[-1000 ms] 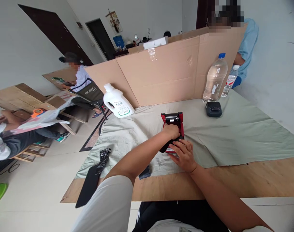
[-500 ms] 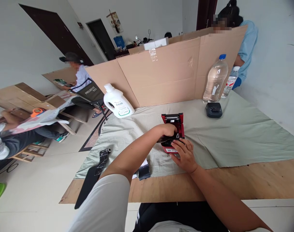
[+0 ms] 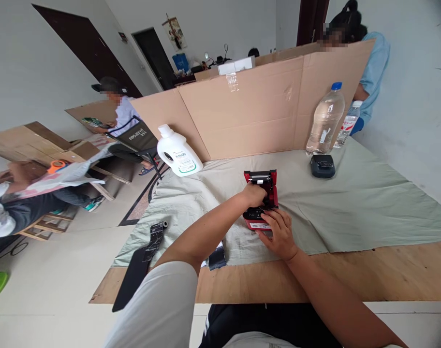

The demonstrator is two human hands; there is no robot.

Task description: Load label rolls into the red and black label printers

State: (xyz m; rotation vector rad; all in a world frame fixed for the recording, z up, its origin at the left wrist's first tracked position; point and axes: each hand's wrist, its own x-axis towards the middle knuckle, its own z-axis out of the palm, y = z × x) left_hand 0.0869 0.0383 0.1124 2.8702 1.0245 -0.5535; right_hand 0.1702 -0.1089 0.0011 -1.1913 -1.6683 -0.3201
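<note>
A small red and black label printer (image 3: 255, 224) stands on the cloth with its lid raised at the back. My left hand (image 3: 255, 195) reaches into its open compartment from the left, fingers curled downward. The fingertips are hidden inside, so what they pinch cannot be made out. My right hand (image 3: 281, 233) grips the printer's front right corner, fingers over the top edge and thumb low on the front. Left of my forearm lies a roll of black film (image 3: 157, 237) with its end unwound. A short dark strip (image 3: 216, 257) pokes out beneath that forearm.
A white jug (image 3: 179, 153) stands at the back left by a cardboard partition (image 3: 242, 116). At the back right are a large water bottle (image 3: 325, 121), a smaller bottle (image 3: 347, 126) and a dark boxy device (image 3: 322, 166). Other people sit beyond the table.
My left hand has shifted slightly within the printer's compartment, and the dark piece showing beside it is no longer visible. My right hand keeps its hold on the printer.
</note>
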